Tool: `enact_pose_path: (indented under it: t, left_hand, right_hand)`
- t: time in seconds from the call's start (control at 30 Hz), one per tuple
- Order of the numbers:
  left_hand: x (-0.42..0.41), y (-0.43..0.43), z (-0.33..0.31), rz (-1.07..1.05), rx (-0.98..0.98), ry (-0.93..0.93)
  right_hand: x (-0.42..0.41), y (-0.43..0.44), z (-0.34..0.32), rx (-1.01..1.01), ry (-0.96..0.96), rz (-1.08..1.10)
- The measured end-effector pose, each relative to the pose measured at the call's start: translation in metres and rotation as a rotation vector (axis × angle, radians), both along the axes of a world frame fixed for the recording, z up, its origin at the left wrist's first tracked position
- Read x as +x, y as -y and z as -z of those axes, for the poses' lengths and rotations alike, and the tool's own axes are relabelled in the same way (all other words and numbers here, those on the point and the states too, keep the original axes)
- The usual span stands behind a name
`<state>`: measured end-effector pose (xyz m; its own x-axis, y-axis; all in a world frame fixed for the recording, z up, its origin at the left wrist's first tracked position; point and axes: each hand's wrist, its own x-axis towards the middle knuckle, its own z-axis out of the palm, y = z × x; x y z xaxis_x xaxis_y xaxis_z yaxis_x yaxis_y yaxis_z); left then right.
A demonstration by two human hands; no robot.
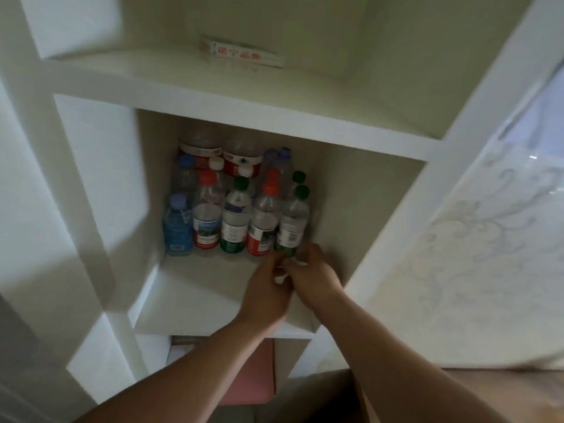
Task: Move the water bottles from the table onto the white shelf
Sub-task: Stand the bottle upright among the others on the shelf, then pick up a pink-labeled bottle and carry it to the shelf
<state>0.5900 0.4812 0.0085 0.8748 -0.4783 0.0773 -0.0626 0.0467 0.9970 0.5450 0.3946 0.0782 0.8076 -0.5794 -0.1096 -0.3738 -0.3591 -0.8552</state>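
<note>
Several water bottles stand packed in the middle cubby of the white shelf (195, 288), with red, green, blue and white caps. The front row runs from a blue bottle (177, 227) on the left to a green-capped bottle (293, 221) on the right. My right hand (314, 273) wraps the base of that green-capped bottle, which stands upright on the shelf board. My left hand (267, 290) reaches in beside it, fingertips bunched at the same base. A small white scrap (280, 279) shows between the two hands. Blur hides the left hand's exact grip.
A flat box with red print (241, 53) lies at the back of the cubby above. A pink object (253, 370) sits in the cubby below. A patterned white wall (488, 239) is to the right, close to the shelf's side panel.
</note>
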Motion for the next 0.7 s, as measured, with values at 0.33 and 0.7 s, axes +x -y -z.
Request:
enact_pose_path:
  t: [0.33, 0.7]
  left_hand:
    - [-0.135, 0.015, -0.047, 0.132, 0.110, 0.189]
    - [-0.338, 0.305, -0.033, 0.704, 0.306, 0.522]
  right_hand:
    - [-0.177, 0.032, -0.021, -0.051, 0.083, 0.034]
    - [-0.451, 0.265, 0.036, -0.095, 0.018, 0.644]
